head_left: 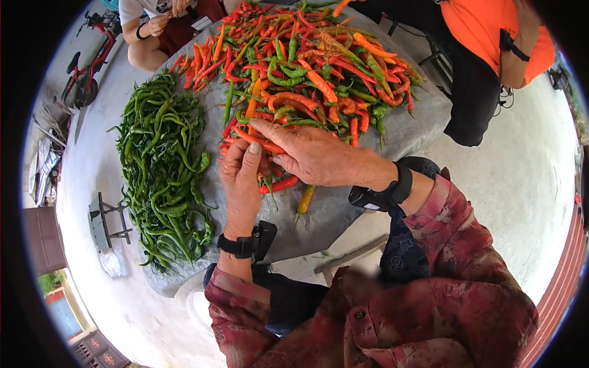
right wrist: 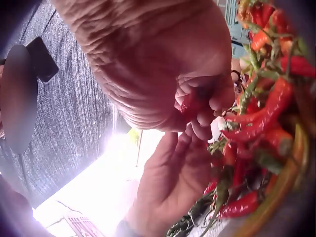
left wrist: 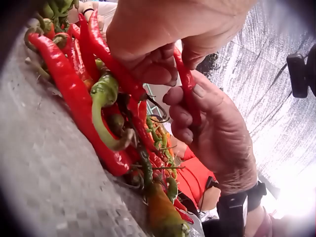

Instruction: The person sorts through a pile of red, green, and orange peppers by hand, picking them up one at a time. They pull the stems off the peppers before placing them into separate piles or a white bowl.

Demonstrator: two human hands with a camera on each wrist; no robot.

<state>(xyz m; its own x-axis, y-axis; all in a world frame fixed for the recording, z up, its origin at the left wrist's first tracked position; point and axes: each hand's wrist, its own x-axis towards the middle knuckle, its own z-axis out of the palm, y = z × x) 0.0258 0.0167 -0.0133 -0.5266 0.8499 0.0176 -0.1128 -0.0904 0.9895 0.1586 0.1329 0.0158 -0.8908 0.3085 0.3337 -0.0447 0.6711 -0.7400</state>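
Both hands meet over the near edge of a large heap of red, orange and green peppers (head_left: 319, 80). Between them is a red pepper (head_left: 261, 141). The left hand (head_left: 241, 184) pinches one end of this pepper (left wrist: 184, 76), as the left wrist view shows. Curled round its other part are the fingers of the right hand (left wrist: 219, 131). Seen from the right wrist, the right hand (right wrist: 158, 64) covers most of the pepper (right wrist: 187, 104), and the left hand (right wrist: 173, 180) is just below it.
A long pile of green peppers (head_left: 162, 178) lies left of the mixed heap on a grey sheet (head_left: 294, 236). Two other people sit across the heap, one with a bare knee (head_left: 146, 55), one in an orange top (head_left: 485, 30). A small stool (head_left: 109, 224) stands at the left.
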